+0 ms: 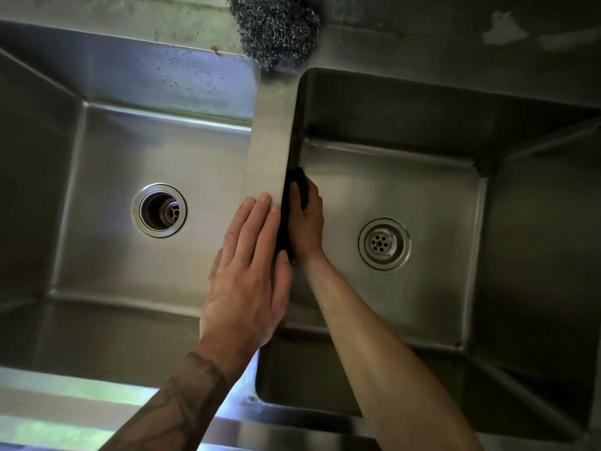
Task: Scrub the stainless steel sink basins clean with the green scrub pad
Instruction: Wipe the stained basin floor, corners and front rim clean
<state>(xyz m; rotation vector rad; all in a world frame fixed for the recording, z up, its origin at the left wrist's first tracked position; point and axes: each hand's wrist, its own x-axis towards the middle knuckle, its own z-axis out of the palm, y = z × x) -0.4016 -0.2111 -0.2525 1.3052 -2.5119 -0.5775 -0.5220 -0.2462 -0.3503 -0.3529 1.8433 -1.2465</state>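
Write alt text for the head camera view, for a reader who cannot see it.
The right hand holds a dark scrub pad against the right basin wall beside the divider, where the left hand rests flat. A steel wool ball sits on the back ledge.

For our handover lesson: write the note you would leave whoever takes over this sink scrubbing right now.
Left hand: open, flat on the steel divider between the basins.
Right hand: grips the dark scrub pad against the right stainless steel basin, at its left wall.
Grey steel wool ball: on the back rim.
Done: scrubbed extent unclear.
Left: finish this basin; the left stainless steel basin shows droplets on its back wall.
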